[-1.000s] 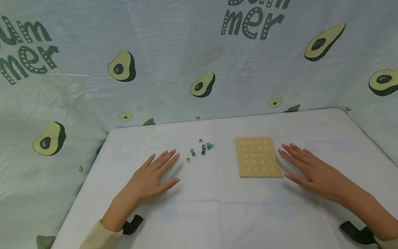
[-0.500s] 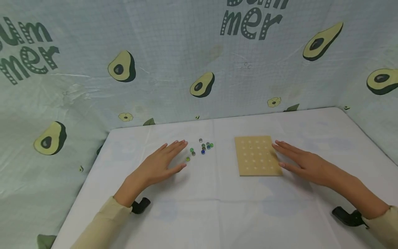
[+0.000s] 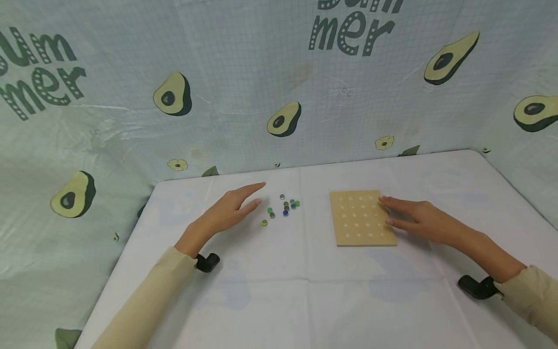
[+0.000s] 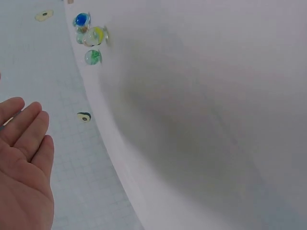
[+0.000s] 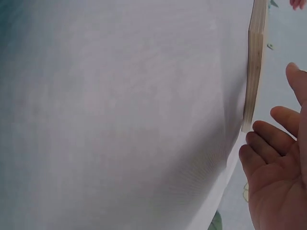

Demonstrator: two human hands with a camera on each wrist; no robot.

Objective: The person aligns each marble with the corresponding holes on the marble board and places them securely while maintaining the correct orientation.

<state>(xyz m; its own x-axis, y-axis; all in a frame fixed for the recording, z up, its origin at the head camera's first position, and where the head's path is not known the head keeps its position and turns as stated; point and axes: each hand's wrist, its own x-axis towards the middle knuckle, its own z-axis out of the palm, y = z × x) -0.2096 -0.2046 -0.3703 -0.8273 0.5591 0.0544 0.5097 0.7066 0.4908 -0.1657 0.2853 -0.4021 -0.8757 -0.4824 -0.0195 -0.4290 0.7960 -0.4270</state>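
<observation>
Several small glass marbles (image 3: 286, 204), green, blue, yellow and clear, lie loosely grouped on the white table. Just to their left, my left hand (image 3: 226, 209) hovers with fingers extended and holds nothing. In the left wrist view, marbles (image 4: 96, 37) appear beyond the left hand's palm (image 4: 25, 167). A square wooden board (image 3: 355, 218) with rows of shallow round hollows lies flat to the right of the marbles. My right hand (image 3: 425, 220) has its fingertips over the board's right edge; whether they touch it I cannot tell. The right wrist view shows the board's side (image 5: 255, 67) beyond the fingers.
A white cloth (image 3: 279, 300) covers the table. Behind it hangs a pale curtain (image 3: 235, 97) printed with avocados and lettering. Black wrist devices sit under the left wrist (image 3: 207, 262) and the right wrist (image 3: 477, 287).
Both hands have moved forward and inward, the left toward the marbles and the right to the board's right edge. The fingers, spread before, now lie closer together. Marbles and board stay in place.
</observation>
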